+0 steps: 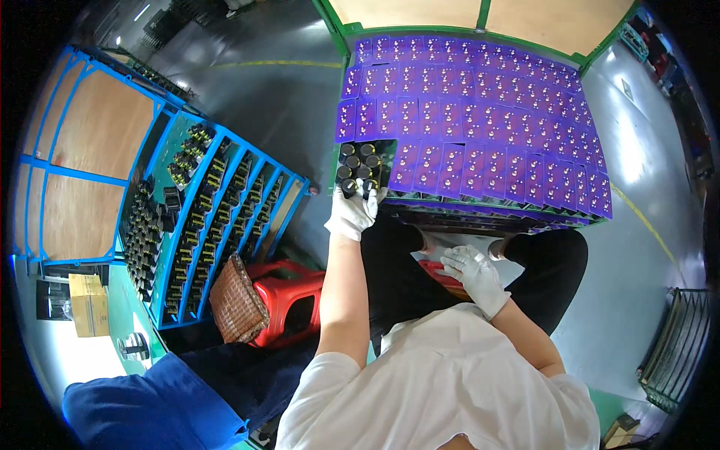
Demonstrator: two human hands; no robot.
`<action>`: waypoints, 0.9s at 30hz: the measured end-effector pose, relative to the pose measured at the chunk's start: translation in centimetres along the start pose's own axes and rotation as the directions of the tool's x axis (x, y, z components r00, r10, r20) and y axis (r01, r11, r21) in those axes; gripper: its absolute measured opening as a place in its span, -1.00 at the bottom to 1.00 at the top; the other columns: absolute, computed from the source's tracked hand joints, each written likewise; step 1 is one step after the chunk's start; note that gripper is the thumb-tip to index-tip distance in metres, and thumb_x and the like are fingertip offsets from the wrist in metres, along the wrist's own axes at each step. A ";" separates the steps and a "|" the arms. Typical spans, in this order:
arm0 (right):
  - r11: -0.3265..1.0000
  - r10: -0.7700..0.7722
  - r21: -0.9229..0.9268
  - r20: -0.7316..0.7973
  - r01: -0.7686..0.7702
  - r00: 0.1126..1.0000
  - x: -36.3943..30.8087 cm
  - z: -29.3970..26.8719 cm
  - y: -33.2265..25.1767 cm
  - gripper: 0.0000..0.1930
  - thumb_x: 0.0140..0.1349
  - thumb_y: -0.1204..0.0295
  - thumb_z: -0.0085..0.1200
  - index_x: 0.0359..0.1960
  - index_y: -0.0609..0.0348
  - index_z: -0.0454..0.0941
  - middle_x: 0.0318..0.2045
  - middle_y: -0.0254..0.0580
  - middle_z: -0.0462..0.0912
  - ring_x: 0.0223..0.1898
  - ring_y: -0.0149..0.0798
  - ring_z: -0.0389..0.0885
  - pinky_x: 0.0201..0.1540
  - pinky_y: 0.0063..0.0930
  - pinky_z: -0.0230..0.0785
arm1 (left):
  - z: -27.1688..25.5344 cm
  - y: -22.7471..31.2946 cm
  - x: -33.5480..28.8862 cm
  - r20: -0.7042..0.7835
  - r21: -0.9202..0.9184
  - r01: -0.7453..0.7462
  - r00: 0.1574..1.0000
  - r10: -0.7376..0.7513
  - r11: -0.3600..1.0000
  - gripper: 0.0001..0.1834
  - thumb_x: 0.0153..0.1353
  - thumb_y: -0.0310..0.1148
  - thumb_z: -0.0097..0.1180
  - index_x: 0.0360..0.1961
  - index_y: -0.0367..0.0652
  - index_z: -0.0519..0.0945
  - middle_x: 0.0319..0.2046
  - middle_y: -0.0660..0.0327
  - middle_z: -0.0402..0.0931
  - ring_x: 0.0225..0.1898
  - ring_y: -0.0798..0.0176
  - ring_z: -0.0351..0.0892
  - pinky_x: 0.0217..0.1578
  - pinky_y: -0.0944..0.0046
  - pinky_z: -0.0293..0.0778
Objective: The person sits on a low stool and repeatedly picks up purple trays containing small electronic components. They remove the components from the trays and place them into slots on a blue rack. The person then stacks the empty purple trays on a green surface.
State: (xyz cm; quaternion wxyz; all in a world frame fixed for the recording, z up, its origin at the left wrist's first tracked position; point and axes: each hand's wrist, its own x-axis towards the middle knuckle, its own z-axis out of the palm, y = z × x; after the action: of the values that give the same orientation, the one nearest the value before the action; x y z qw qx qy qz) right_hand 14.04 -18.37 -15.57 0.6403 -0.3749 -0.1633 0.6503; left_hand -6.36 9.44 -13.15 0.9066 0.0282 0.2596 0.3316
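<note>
My left hand (350, 216), in a white glove, reaches to the near left corner of the purple-covered cart. Its fingers close on the nearest of several black cylindrical parts (349, 172) with round dark tops, which stand in rows in the one gap in the covers. Purple rectangular sheets with pale dots (472, 112) lie in rows beside and beyond the parts. My right hand (478, 279), also gloved in white, hovers over my lap with nothing in it and its fingers stretched out.
Left of me stands a blue-framed rack (217, 217) with tiers of black parts. A red plastic stool (289, 296) carries a brown woven cushion (238, 300). A person in blue (157, 405) is at lower left. A cardboard box (88, 304) and a dark metal rack (673, 349) stand farther out.
</note>
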 end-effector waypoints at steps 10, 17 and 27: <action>0.983 0.088 0.167 -0.064 -0.077 0.994 -0.1 0.2 -0.4 -0.51 0.39 0.13 -0.23 0.08 0.37 0.28 0.02 0.15 0.48 0.09 0.09 0.47 0.18 -0.08 0.31 | -2.1 1.2 -2.6 -0.259 0.695 -0.247 0.789 0.556 0.675 -0.37 0.28 0.23 -0.19 -0.05 -0.17 0.44 -0.35 0.04 0.57 -0.49 0.20 0.55 -0.53 0.28 0.49; 0.969 0.186 0.172 -0.037 -0.177 0.982 0.1 1.1 -0.6 -0.62 0.40 0.25 -0.27 0.02 0.33 0.34 0.02 0.16 0.46 0.07 0.13 0.48 0.20 -0.01 0.28 | 4.7 3.8 -0.4 0.279 0.774 0.273 0.662 0.695 -0.571 -0.28 0.15 0.31 -0.06 0.01 -0.11 0.57 -0.04 -0.16 0.49 0.07 -0.10 0.45 0.11 0.08 0.33; 0.983 0.166 0.096 -0.112 -0.155 0.980 -0.7 0.2 -1.9 -0.49 0.35 0.12 -0.22 0.02 0.43 0.33 0.02 0.17 0.46 0.05 0.04 0.50 0.16 -0.17 0.34 | 7.4 3.2 4.0 -0.211 0.412 0.618 0.780 0.589 -0.670 -0.20 -0.04 0.29 0.09 0.06 -0.13 0.54 0.13 0.02 0.43 0.17 0.00 0.40 0.10 0.11 0.40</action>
State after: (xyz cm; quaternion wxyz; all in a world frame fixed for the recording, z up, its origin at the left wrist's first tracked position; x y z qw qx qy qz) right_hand 15.20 -18.74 -13.89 0.6099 -0.3969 -0.0655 0.6828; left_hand -2.05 15.32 -7.90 0.1130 0.7172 0.6646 -0.1766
